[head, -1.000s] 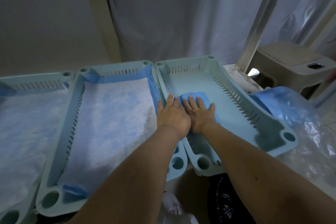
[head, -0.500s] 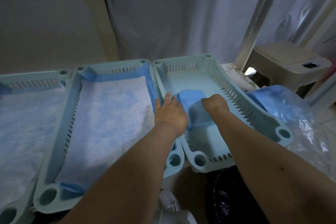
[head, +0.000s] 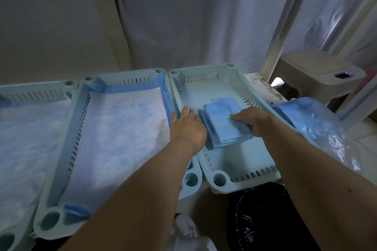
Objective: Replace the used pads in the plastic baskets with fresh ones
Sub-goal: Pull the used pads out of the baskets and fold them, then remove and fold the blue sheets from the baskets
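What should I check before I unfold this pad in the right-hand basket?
1. Basket floor bare, no used pad left: ok; the right basket shows only its plastic bottom around the folded pad.
2. Pad inside the basket: ok, it lies on the floor, folded.
3. Grip on an edge: ok; the right hand pinches the pad's right edge.
4. Other hand anchoring: cannot tell; the left hand lies flat at the basket's left wall, beside the pad.
5. Middle basket done: ok, its white pad is spread out.
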{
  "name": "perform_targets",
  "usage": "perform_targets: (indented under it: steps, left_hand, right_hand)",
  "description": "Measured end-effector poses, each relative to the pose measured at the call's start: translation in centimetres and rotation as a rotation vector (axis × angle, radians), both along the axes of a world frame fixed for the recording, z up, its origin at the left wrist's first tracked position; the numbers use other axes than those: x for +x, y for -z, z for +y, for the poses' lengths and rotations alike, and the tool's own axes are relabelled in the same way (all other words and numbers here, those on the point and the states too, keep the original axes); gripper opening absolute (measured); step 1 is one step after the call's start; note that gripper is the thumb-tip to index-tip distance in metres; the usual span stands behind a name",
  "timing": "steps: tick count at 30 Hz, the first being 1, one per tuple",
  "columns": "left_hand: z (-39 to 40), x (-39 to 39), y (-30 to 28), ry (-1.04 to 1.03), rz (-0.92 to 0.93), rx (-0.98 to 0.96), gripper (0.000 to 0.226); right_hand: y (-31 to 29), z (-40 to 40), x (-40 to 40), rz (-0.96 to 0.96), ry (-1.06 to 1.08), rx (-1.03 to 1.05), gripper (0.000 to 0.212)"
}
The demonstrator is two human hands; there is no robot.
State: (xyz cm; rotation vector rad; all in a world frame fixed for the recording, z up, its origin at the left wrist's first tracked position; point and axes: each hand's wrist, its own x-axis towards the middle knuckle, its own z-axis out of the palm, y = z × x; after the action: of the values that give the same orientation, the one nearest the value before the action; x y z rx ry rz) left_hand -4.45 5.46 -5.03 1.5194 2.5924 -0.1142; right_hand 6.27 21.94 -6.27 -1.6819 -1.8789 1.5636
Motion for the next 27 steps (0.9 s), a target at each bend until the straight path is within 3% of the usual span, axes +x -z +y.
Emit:
perform_targets:
  steps: [3,5,8,11,13,15,23,27]
  left_hand:
    - [0.1,-0.1,0.1,-0.005,-0.008,-0.011,0.053]
    - [0.1,-0.2,0.1,-0.006,-0.007,-0.015,0.054]
    - [0.2,-0.2,-0.2,0.007,0.007,-0.02,0.053]
    - [0.1,-0.1,-0.6,0.008,0.015,0.003,0.051]
    - [0.0,0.1,-0.8,-0.025,0.019,0.019,0.051]
    - [-0.2,0.2,-0.9,-0.073,-0.017,0.024,0.052]
    - [-1.3,-0.6,-0.2,-0.064,-0.153,0.051,0.055]
    - [-2.2,-0.7,-1.2,-0.037,-0.215,0.082,0.053]
  right_hand:
    - [0.6,0.3,1.4,-0.111,-0.071,-0.005,0.074]
    - [0.4,-0.4,1.6,-0.292,-0.131,0.201,0.063]
    - [0.0,-2.6,1.8,-0.513,-0.158,0.618,0.063]
    - [0.9,-4.6,1.3,-0.637,-0.474,0.879,0.059]
    - [1.8,-5.3,0.8,-0.697,-0.665,0.794,0.057]
    - [2.7,-5.6,0.5,-0.749,-0.718,0.718,0.057]
    - [2.8,-5.6,-0.1,-0.83,-0.745,0.645,0.063]
    - [1.6,-5.7,-0.1,-0.668,-0.613,0.68,0.054]
